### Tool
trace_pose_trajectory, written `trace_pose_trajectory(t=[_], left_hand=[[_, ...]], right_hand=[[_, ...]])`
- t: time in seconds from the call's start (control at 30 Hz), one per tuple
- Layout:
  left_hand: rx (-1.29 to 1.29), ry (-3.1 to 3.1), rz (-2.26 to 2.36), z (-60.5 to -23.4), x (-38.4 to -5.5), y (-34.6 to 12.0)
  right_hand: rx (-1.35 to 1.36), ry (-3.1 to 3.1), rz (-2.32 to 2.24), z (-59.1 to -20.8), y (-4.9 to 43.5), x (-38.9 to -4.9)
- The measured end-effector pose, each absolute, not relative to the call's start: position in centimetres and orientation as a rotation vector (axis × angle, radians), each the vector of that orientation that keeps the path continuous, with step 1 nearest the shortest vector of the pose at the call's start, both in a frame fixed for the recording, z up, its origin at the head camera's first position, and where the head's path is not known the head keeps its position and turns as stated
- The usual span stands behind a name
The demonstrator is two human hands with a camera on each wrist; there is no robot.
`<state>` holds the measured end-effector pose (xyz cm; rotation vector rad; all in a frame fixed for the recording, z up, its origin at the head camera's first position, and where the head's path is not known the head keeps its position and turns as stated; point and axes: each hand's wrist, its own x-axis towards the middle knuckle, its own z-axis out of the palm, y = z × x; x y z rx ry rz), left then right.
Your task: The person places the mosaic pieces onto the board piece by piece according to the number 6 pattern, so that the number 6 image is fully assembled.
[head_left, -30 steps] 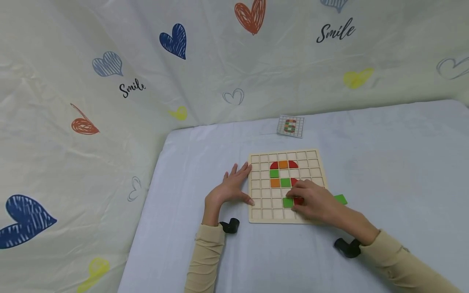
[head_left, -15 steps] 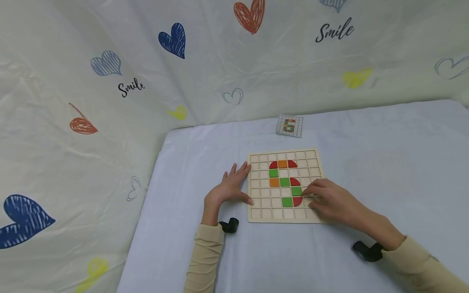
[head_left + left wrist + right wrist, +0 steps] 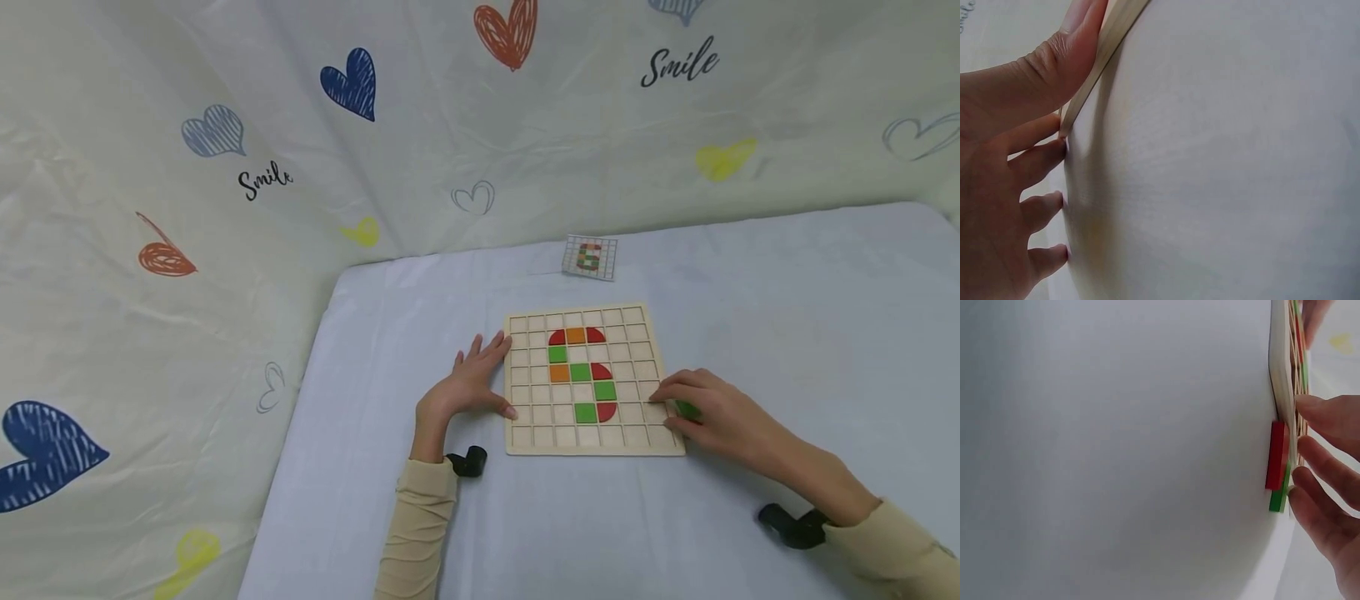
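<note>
A light wooden grid board lies on the table, with red rounded tiles, orange square tiles and green square tiles set in an S-like shape. My left hand rests at its left edge, fingers spread and thumb on the top. Over the right edge is my right hand, thumb and fingers apart with nothing between them. Beside that edge, partly under the hand, lies a loose green tile. The right wrist view shows a red tile and a green tile there.
A small card with a coloured grid pattern lies behind the board. White cloth covers the table. A backdrop printed with hearts rises along the back and left.
My right hand has drawn back rightward from the middle of the board to its right edge. A green tile it covered now shows in the grid. My left hand stays put.
</note>
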<state>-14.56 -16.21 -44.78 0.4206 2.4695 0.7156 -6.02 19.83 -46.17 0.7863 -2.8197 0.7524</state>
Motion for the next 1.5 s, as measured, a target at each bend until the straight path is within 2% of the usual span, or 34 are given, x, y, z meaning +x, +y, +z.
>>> trace_pose_trajectory(t=[0.67, 1.0, 1.5], left_hand=[[0.428, 2.472, 0.718, -44.7, -14.5, -16.5], [0.427, 2.486, 0.73, -44.8, -14.6, -16.6], [0.427, 2.486, 0.719, -44.9, -14.8, -16.5]], right_hand=[[0.719, -2.851, 0.675, -46.1, 21.5, -5.6], [0.82, -2.74, 0.674, -46.4, 22.5, -5.5], [0.867, -2.918, 0.618, -45.7, 23.3, -5.4]])
